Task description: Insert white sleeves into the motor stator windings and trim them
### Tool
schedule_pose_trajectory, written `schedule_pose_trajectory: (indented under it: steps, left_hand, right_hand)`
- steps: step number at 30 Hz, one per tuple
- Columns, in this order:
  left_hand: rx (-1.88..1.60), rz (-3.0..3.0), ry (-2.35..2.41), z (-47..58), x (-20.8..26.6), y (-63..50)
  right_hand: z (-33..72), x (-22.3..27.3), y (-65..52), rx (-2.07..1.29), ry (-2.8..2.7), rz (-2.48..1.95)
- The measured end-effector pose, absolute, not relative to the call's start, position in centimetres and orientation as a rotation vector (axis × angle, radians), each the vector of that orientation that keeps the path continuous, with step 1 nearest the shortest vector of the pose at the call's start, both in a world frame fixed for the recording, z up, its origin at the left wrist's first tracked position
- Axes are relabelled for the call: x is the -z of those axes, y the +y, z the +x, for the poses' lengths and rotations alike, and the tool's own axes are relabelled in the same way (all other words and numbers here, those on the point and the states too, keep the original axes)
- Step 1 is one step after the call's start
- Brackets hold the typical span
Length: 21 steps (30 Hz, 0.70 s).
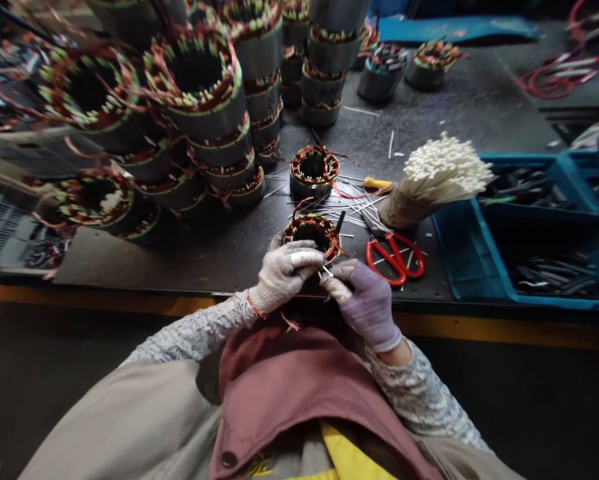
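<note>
At the table's front edge stands a motor stator (333,230) with copper windings and a black sleeve sticking up from it. My left hand (285,268), in a white glove, rests on its near left rim with the fingers bent over it. My right hand (367,300), in a purple glove with pale fingertips, pinches a thin white tie (326,272) at the near right rim. The near side of the stator is largely behind my hands. Close to my right hand lie scissors (399,260) with red handles. A second stator (313,177) stands just behind.
Stacked stators (214,120) rise on the left and at the back. A bundle of white ties (434,177) leans at the right, with loose ties scattered around it. Blue bins (472,260) holding dark pieces stand at far right. A yellow-handled tool (377,183) lies behind the scissors.
</note>
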<state>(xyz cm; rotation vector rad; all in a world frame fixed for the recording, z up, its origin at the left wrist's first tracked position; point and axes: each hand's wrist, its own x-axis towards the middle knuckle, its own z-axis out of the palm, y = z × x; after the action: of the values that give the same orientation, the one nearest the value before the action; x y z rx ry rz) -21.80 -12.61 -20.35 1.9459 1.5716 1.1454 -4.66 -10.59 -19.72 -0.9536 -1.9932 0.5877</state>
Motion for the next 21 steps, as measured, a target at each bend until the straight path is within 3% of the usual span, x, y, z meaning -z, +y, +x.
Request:
schedule_pose_trajectory:
  steps: [4, 8, 12, 15, 21]
  left_hand:
    - [-1.128, 1.982, 1.594, -21.9, 20.4, -12.5]
    - [-1.013, 2.054, 1.626, -22.0, 20.3, -12.4]
    - [-0.812, 2.189, 1.640, -22.6, 19.5, -12.2]
    - [-0.575, 2.307, 1.613, -23.1, 18.6, -11.7]
    - [-0.396, 2.397, 1.534, -22.9, 17.8, -10.8]
  right_hand:
    - [-5.3, 20.4, -9.7, -0.461, -2.096, -0.965]
    - [-5.4, 20.2, -9.8, -0.074, -2.179, -1.042]
    - [-3.8, 18.9, -11.0, 0.042, -2.333, -0.783]
    - [-2.7, 18.0, -12.4, -0.185, -2.273, -0.691]
    - [-4.2, 15.8, -13.0, -1.167, -1.863, -0.896]
